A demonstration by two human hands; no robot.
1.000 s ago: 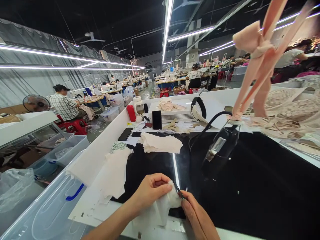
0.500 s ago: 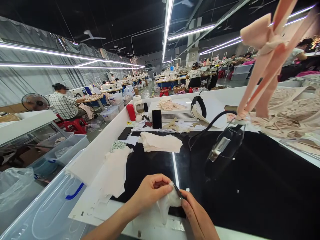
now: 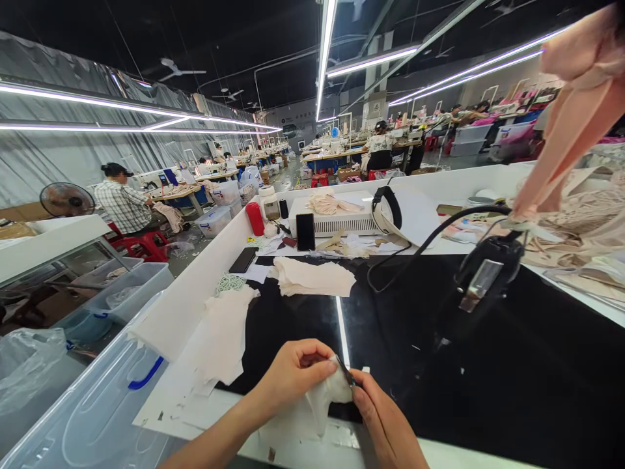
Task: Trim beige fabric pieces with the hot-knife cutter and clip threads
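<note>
Low in the middle, my left hand (image 3: 293, 374) pinches a piece of thin white fabric (image 3: 319, 404) between thumb and fingers. The fabric hangs down from the fingertips over the near edge of the black tabletop (image 3: 390, 332). Close beside it, my right hand (image 3: 383, 410) is closed around small dark thread snips (image 3: 346, 372). The slim blades lie against the fabric's upper right edge, near the left fingertips. My palms hide the snips' grip.
Cream fabric pieces (image 3: 312, 277) lie ahead, with another pile (image 3: 224, 339) to the left. A black cutter-like device (image 3: 486, 277) with peach straps (image 3: 569, 137) hangs at right. Behind stand a phone (image 3: 305, 232) and a white vented box (image 3: 342, 221). A person (image 3: 125, 205) sits farther left.
The hanging black device and its peach straps have swung to the right. My hands, the fabric and the snips have hardly shifted.
</note>
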